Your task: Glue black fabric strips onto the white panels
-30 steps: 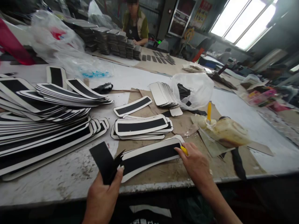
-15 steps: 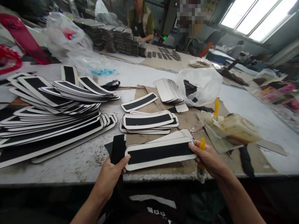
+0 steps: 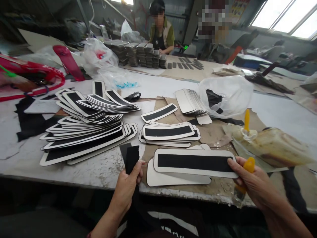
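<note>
My right hand (image 3: pixel 250 178) pinches the right end of a long white panel with a black strip (image 3: pixel 195 162). That same hand also holds a yellow-handled brush (image 3: pixel 248 165), its bristles pointing down at the table edge. My left hand (image 3: pixel 130 178) is closed on black fabric strips (image 3: pixel 132 158) that hang over the table edge, left of the panel. Under the held panel lie plain white panels (image 3: pixel 168 179). Just beyond it sits a small pile of black-striped panels (image 3: pixel 169 131), with a single one (image 3: pixel 159 112) behind.
Large stacks of striped panels (image 3: pixel 86 145) stand at the left. A clear bag (image 3: pixel 226 96), blank white pieces (image 3: pixel 189 100) and a glue container with a yellow handle (image 3: pixel 272 142) are at the right. A person (image 3: pixel 162 36) is across the table.
The striped panel has moved right in my right hand. My left hand has let go of its left end and now holds the black strips. The view has shifted left.
</note>
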A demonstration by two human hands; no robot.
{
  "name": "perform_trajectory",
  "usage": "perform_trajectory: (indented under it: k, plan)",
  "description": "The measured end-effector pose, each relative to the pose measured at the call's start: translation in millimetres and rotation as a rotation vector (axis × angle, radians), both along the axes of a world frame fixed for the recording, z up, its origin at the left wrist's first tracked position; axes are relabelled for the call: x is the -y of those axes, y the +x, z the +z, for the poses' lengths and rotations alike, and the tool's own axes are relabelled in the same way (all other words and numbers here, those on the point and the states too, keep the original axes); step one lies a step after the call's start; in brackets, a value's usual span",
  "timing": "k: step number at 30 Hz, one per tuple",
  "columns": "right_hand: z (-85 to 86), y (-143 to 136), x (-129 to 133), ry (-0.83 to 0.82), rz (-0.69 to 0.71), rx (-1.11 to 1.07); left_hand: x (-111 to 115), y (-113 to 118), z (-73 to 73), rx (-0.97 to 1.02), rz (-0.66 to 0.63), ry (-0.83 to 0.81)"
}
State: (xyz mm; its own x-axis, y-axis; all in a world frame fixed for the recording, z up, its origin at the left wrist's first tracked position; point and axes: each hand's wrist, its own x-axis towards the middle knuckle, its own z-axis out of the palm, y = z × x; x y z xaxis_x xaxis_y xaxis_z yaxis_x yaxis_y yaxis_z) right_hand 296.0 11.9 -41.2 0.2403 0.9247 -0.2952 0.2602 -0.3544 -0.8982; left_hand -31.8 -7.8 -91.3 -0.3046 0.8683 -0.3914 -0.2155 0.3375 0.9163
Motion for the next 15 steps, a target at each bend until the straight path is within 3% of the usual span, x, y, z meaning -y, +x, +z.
perform_trajectory:
  k: [5,10,15]
  plan:
    - [11.4,9,6,0.035,-0.055,-0.056,3,-9,21.7,-0.152,0.077,0.124]
    - [11.5,0,8,0.025,-0.024,-0.133,1,1,55.5,-0.054,-0.044,0.111]
    - [-1.9,-20,6,-0.005,0.053,-0.101,4,14,57.6,0.122,-0.064,0.013]
